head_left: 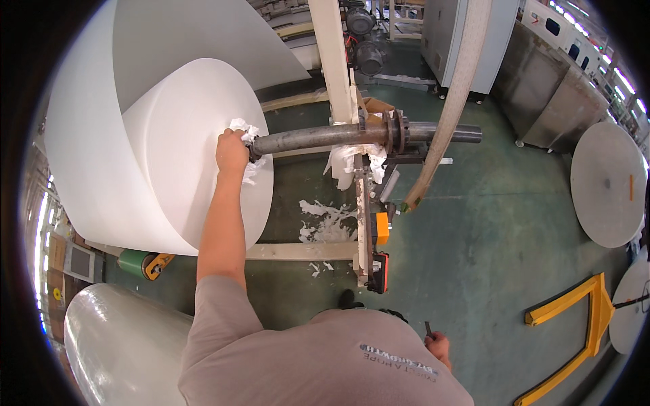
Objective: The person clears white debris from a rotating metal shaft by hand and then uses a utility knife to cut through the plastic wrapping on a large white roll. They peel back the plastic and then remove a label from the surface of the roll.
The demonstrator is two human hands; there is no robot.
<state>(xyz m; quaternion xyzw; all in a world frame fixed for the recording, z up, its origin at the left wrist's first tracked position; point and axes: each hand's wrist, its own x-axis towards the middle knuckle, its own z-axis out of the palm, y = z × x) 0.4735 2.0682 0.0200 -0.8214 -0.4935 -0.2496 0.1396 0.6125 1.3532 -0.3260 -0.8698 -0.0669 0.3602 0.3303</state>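
My left arm reaches out to a large white roll of sheet material [196,88]. At the middle of the roll's end face, my left hand [232,152] is closed on crumpled white paper [245,127] beside the metal shaft [305,139]. The shaft sticks out of the roll and runs right through a worn flange [394,132] on the stand. Low at my right side, my right hand [439,347] is closed round a thin dark tool [428,329], only partly visible, its kind unclear. Torn white paper [342,164] hangs on the stand under the shaft.
White scraps [328,222] litter the green floor below the shaft. A pale upright post [450,108] stands right of the stand. Yellow forks [572,298] lie at the lower right. A second shiny roll [122,338] sits at lower left, near a green roller [135,262].
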